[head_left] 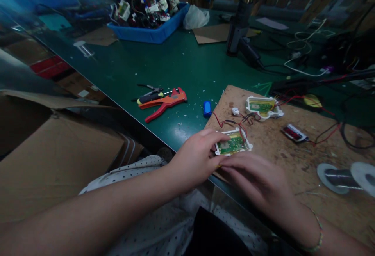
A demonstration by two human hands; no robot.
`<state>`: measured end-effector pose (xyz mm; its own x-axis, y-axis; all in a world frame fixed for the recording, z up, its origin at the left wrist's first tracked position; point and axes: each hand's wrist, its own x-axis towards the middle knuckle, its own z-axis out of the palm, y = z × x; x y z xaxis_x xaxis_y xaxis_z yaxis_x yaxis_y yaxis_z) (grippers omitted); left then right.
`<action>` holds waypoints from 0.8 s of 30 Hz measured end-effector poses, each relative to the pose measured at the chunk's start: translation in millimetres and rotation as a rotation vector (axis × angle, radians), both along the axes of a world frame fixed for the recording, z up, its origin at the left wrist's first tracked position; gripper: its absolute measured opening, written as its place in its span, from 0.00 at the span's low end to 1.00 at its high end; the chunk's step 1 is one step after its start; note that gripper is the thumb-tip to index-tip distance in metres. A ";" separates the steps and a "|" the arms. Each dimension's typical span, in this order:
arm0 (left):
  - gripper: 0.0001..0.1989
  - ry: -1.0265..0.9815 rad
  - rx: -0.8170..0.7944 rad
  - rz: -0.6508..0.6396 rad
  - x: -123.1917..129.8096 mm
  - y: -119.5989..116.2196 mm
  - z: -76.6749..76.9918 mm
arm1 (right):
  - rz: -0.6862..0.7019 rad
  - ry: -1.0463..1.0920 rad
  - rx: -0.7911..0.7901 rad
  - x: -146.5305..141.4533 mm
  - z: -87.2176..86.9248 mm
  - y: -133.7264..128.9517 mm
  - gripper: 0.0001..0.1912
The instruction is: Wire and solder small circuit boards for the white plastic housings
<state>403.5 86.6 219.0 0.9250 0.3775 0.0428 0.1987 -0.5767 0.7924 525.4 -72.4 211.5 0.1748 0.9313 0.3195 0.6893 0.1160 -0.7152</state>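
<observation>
A green circuit board [234, 144] in a white-rimmed case lies near the front edge of the brown work board. My left hand [199, 154] grips this case by its left side, fingers over the top and thumb near the lower edge. My right hand [258, 178] is closed in a pinch at the lower edge, touching my left thumb. A small yellow bit shows at the pinch, too small to name. Red and black wires run from the case to a blue battery [207, 109]. A white connector [235, 111] lies just behind.
A second cased board [261, 106], a small meter with a dark red display [294, 133] and a solder spool [340, 178] lie on the brown work board [272, 162]. Red wire strippers [165, 103] lie left. Behind stand a filled blue bin [152, 34] and a heat gun [234, 37].
</observation>
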 end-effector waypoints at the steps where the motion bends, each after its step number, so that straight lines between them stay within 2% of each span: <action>1: 0.17 0.004 0.002 -0.002 0.0 0.5 0.4 | -0.008 -0.013 0.006 0.5 0.0 -0.9 0.15; 3: 0.18 0.019 0.003 -0.008 0.0 1.5 1.9 | -0.062 -0.034 0.000 2.8 0.6 -2.7 0.15; 7: 0.18 0.034 -0.001 -0.012 -0.2 1.9 5.0 | -0.262 -0.022 -0.086 10.1 2.4 -3.2 0.19; 10: 0.19 0.044 -0.025 -0.002 -0.6 1.4 5.0 | -0.328 -0.071 -0.135 15.1 5.2 -1.6 0.21; 15: 0.20 0.044 -0.048 0.015 0.3 2.0 2.1 | -0.269 -0.123 -0.171 17.3 8.6 -2.4 0.09; 24: 0.18 0.031 -0.077 0.015 1.2 2.3 0.0 | -0.166 -0.249 -0.049 14.3 5.6 -0.7 0.10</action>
